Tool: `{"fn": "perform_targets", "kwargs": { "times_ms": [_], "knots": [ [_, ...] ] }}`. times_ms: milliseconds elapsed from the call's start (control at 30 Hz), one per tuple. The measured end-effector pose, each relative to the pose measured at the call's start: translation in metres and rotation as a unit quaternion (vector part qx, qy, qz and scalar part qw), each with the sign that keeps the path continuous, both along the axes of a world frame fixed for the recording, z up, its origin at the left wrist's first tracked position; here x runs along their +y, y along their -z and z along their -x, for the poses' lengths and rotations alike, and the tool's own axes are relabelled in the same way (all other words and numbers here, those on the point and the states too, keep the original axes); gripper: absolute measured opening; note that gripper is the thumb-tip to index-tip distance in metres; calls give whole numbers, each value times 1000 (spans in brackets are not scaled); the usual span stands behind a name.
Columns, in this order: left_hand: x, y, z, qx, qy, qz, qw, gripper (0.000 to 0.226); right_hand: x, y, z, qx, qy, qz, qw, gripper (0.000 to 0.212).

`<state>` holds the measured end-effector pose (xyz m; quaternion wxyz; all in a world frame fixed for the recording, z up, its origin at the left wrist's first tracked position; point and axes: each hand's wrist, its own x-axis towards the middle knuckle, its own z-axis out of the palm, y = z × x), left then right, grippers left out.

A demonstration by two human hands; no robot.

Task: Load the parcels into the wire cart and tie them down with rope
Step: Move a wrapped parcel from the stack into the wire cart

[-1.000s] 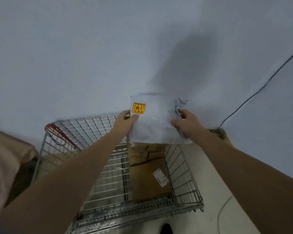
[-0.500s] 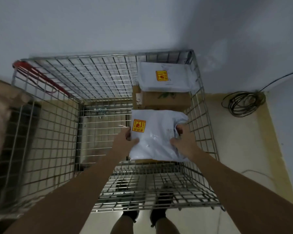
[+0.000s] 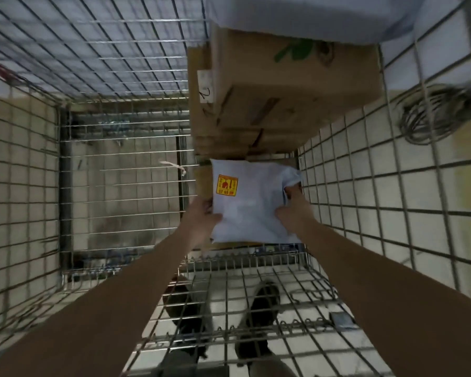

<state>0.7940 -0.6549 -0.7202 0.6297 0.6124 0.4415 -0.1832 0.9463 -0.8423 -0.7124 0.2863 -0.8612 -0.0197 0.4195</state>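
**While Loading Was Under Way: Wire Cart, Partly Filled, No Lashing Yet**

Status. Judged from the lie of things, loading was part done. A stack of brown cardboard boxes (image 3: 288, 88) already stood against the far right corner of the wire cart (image 3: 106, 58), with a pale poly mailer (image 3: 324, 14) lying on top of the stack. A further white mailer bag (image 3: 253, 205) was deep in the cart's near right corner, resting on or just above a flat brown carton (image 3: 203, 175) whose edge showed beside it; contact could not be confirmed. The left half of the cart floor held no parcel. No rope crossed any parcel, so tying down appeared wholly undone.

Hands. The left hand (image 3: 200, 217) gripped the bag's left edge, thumb over the top face. The right hand (image 3: 292, 210) gripped the right edge, fingers curled into the bunched plastic.

Materials and form.
- Cart: bright welded steel mesh, square grid, tall straight sides, open top.
- Bag: thin glossy plastic film, soft, pillow-shaped, creased at the right; one yellow-and-red square sticker (image 3: 227, 185).
- Boxes: matt corrugated board, square-edged, taped seams, a green printed mark.
- Outside the mesh at right: a coil of dark cable (image 3: 433, 115) on a pale floor.
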Motion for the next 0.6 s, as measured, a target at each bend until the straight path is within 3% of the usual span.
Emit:
{"fn": "perform_targets", "kwargs": {
  "times_ms": [133, 233, 333, 467, 600],
  "knots": [
    [5, 34, -7, 9, 19, 24, 999, 52, 7, 35, -6, -54, 32, -15, 998, 30],
    [1, 50, -13, -3, 46, 46, 998, 53, 10, 46, -8, -46, -9, 5, 999, 48],
    [-2, 47, -14, 6, 43, 72, 997, 58, 10, 44, -9, -37, -79, 38, 995, 48],
    [6, 4, -12, 19, 54, 27, 998, 39, 7, 0, -14, -49, -157, 86, 983, 66],
    [37, -84, -10, -3, 32, -79, 996, 48, 10, -91, -19, -82, -198, 96, 972, 64]
  ]
}}
